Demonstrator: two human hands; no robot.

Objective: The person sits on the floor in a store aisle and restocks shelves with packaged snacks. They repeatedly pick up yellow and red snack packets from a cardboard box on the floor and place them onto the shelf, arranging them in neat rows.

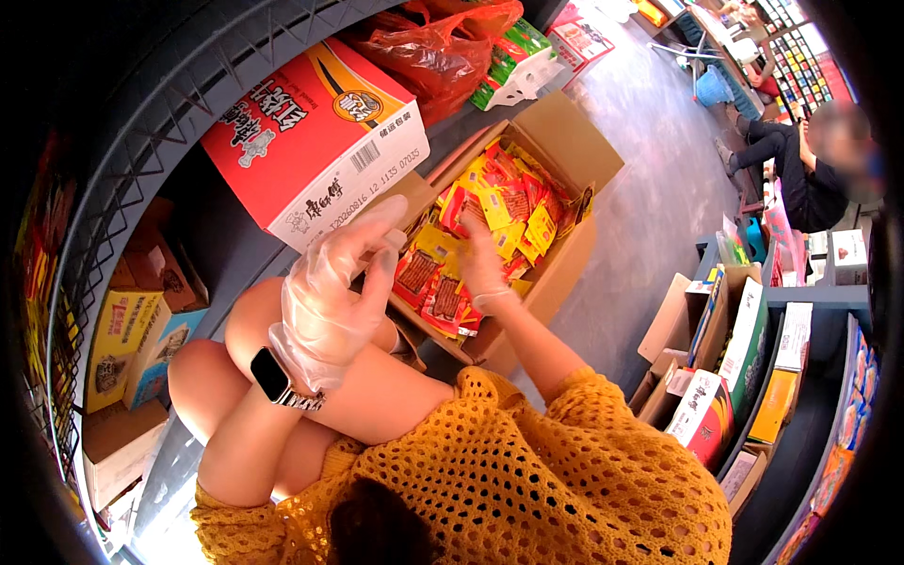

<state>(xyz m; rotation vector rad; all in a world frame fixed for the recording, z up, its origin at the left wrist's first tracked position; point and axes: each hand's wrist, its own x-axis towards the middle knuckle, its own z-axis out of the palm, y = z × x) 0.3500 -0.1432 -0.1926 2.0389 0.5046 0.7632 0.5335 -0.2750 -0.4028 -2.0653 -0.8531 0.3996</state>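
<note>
My left hand (339, 289), in a clear plastic glove with a watch at the wrist, is raised above my knees. Its fingers are bent and apart, with nothing visible in them. To the right of it stands a cardboard box (558, 282) with its flaps spread, holding many small red and yellow snack packets (505, 205). Also gloved, my right hand (484, 265) reaches over these packets, its fingers blurred. I cannot tell whether it grips one. Part of the packet pile is hidden beneath it.
A red-and-white instant noodle carton (318, 134) stands beyond my left hand, beside a red plastic bag (452, 56). Wire mesh shelving (141, 162) curves along the left. Opened cartons (706, 409) fill a shelf at right. A person (784, 155) sits at the far right.
</note>
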